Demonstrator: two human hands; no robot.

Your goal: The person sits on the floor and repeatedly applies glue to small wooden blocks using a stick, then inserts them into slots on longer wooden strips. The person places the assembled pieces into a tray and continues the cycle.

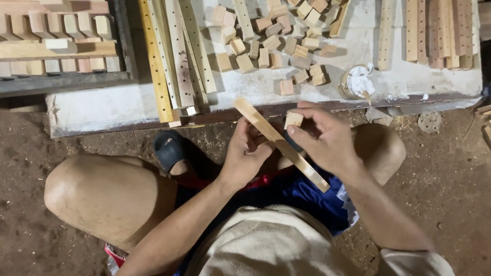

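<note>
Dirt floor strewn with sawdust, dim light, and across the top a low white-stained board serving as tabletop.

Head view, left to right. Far left on a dark frame: a rack of pale wooden pieces, blocks set side by side along rails, looking already put together. Next, a bundle of long slats lying lengthwise on the tabletop, ends reaching its near edge. Centre: a loose scatter of small wooden blocks, plenty of them unused. Just right of the scatter, an open glue pot, white paste inside and smears around it. Far right: drilled strips laid in a row, holes running down each.

Down in front, squatting over the floor, bare knees either side, a dark sandal beneath. Left hand closed around the middle of a thin wooden slat, held on a slant from upper left to lower right above the lap. Right hand pinching a single small block between thumb and fingertips, block just above the slat, close to touching; contact not clear from here.

On progress, judging by the layout: this slat bare so far, no blocks fixed along the visible length, so barely begun. Finished-looking rack at left suggests some work done; the heap of blocks and the slat bundle suggest a good deal left.
</note>
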